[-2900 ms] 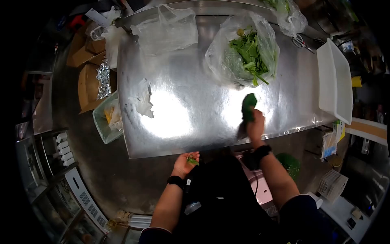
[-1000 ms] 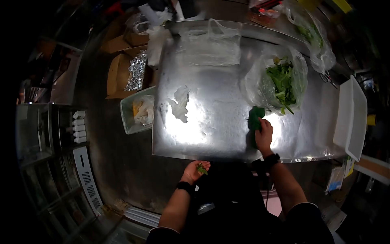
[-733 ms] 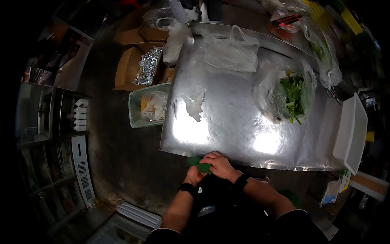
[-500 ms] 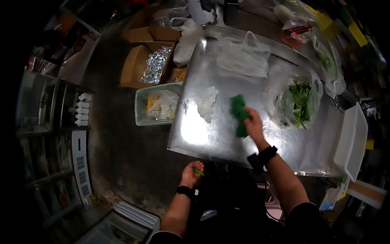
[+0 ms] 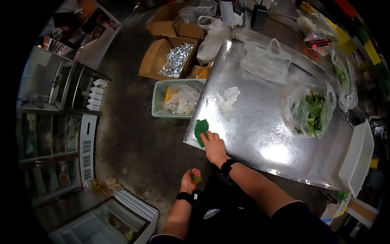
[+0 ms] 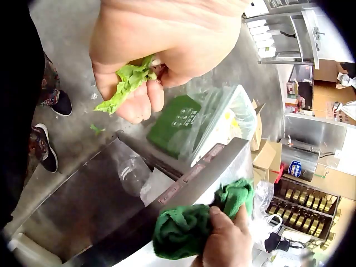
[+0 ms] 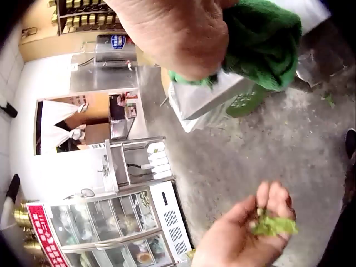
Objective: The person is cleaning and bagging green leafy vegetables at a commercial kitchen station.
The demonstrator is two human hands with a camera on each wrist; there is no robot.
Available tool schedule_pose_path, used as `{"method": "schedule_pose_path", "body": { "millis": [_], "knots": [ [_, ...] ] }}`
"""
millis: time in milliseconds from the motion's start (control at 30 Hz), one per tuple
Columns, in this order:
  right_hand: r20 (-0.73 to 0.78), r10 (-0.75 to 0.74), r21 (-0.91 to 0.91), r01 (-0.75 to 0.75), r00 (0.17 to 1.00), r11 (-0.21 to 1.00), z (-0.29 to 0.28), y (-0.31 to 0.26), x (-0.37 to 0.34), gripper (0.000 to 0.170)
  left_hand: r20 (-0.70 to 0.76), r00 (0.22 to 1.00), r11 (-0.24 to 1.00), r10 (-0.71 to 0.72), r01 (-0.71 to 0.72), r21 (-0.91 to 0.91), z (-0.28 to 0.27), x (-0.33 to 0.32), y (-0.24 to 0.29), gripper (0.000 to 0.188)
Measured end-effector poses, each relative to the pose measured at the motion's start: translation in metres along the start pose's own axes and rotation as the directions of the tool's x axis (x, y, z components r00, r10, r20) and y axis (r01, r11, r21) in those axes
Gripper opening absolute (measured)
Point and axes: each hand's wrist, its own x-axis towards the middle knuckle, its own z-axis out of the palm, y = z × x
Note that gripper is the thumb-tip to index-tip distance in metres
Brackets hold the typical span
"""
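My right hand (image 5: 215,148) holds a bunched green cloth (image 5: 200,129) at the front left corner of the steel table (image 5: 260,105). In the left wrist view, its thumb and fingers grip the cloth (image 6: 183,231) over the table's edge. Low in front of my body, off the table, my left hand (image 5: 189,181) is cupped palm up. A torn piece of light green leaf (image 6: 128,86) sits in its curled fingers. Behind the cloth, a crumpled white scrap (image 5: 229,101) lies on the tabletop.
A green waste bin (image 5: 156,99) with plastic bags inside stands against the table's left side. Clear bags lie on the table, one holding leafy greens (image 5: 315,110). A white tub (image 5: 357,158) is at the right end. Cardboard boxes (image 5: 152,61) stand behind the bin.
My right hand has swept the green cloth leftward from mid-table to the front left corner, after briefly meeting the left hand below the edge. The head view has turned left.
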Motion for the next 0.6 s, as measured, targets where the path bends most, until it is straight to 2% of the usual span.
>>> {"method": "schedule_pose_path", "body": {
  "millis": [67, 100, 133, 200, 267, 333, 400, 467, 500, 533, 567, 600],
  "knots": [
    [0.215, -0.229, 0.029, 0.228, 0.949, 0.973, 0.003, -0.002, 0.009, 0.049, 0.012, 1.0, 0.999, -0.024, 0.024, -0.026, -0.013, -0.014, 0.0, 0.025],
    [0.431, -0.249, 0.063, 0.246, 0.867, 0.967, -0.001, -0.006, 0.005, 0.044, 0.029, 0.998, 0.998, -0.05, 0.051, -0.037, -0.023, -0.017, 0.001, 0.025],
    [0.621, -0.257, 0.099, 0.251, 0.741, 0.963, -0.005, -0.011, -0.005, 0.04, 0.049, 0.996, 0.996, -0.076, 0.078, -0.044, -0.035, -0.018, 0.003, 0.024],
    [0.46, -0.288, 0.276, 0.173, 0.84, 0.945, -0.015, -0.002, -0.041, 0.034, 0.042, 0.996, 0.997, -0.076, 0.076, 0.0, -0.057, -0.023, 0.008, 0.025],
    [0.334, -0.227, 0.422, 0.07, 0.915, 0.904, -0.025, 0.03, -0.073, 0.034, 0.032, 0.998, 0.997, -0.061, 0.059, 0.049, -0.066, -0.033, 0.015, 0.025],
    [0.207, -0.175, 0.503, 0.048, 0.963, 0.863, -0.056, 0.071, -0.104, 0.036, 0.08, 0.995, 0.996, -0.066, 0.061, 0.066, -0.066, -0.038, 0.02, 0.025],
    [0.192, -0.01, 0.515, -0.092, 0.981, 0.852, -0.1, 0.107, -0.135, 0.042, 0.079, 0.996, 0.989, -0.052, 0.04, 0.14, -0.039, -0.051, 0.022, 0.026],
    [-0.128, 0.043, 0.279, -0.005, 0.991, 0.96, -0.128, 0.135, -0.16, 0.052, 0.159, 0.984, 0.958, -0.084, 0.036, 0.283, -0.007, -0.06, 0.026, 0.026],
    [-0.185, 0.108, 0.044, -0.102, 0.977, 0.994, -0.149, 0.132, -0.169, 0.057, 0.174, 0.983, 0.931, -0.062, -0.006, 0.364, 0.02, -0.069, 0.025, 0.026],
    [-0.25, 0.167, -0.184, -0.216, 0.954, 0.959, -0.17, 0.131, -0.179, 0.062, 0.19, 0.979, 0.915, -0.073, -0.01, 0.404, 0.047, -0.078, 0.026, 0.026],
    [-0.343, 0.18, -0.262, -0.278, 0.922, 0.924, -0.177, 0.14, -0.187, 0.06, 0.289, 0.948, 0.911, -0.135, 0.005, 0.411, 0.075, -0.087, 0.028, 0.026],
    [-0.371, 0.206, -0.249, -0.311, 0.905, 0.917, -0.178, 0.158, -0.195, 0.06, 0.379, 0.904, 0.908, -0.198, 0.023, 0.419, 0.105, -0.096, 0.029, 0.026]
  ]
}}
